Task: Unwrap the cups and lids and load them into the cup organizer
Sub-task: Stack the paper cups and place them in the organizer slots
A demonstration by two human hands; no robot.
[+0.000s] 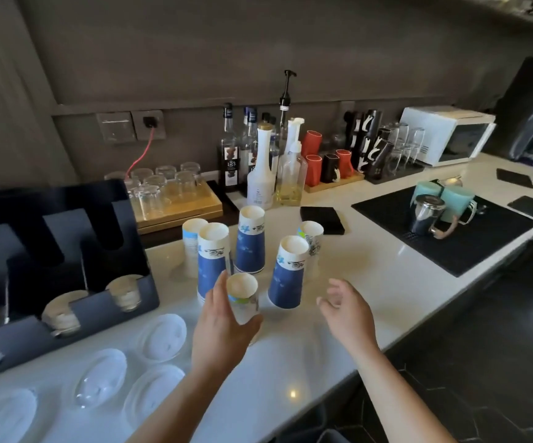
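Note:
Several stacks of upside-down paper cups stand on the white counter, blue ones [249, 244] and paler wrapped ones [192, 241]. My left hand [223, 327] grips a short wrapped stack of cups [242, 298] at the front of the group. My right hand [345, 311] hovers open just right of it, beside a blue stack [285, 276], touching nothing. The black cup organizer [51, 251] stands at the left with lids or cups showing in its lower slots. Wrapped stacks of clear lids [159, 338] lie on the counter in front of it.
Upturned glasses on a wooden tray [175, 206], syrup bottles [260, 167] and mugs line the back wall. A black block [322, 219] sits behind the cups. A black mat [450, 238] with a metal jug lies at the right; the counter edge runs diagonally at lower right.

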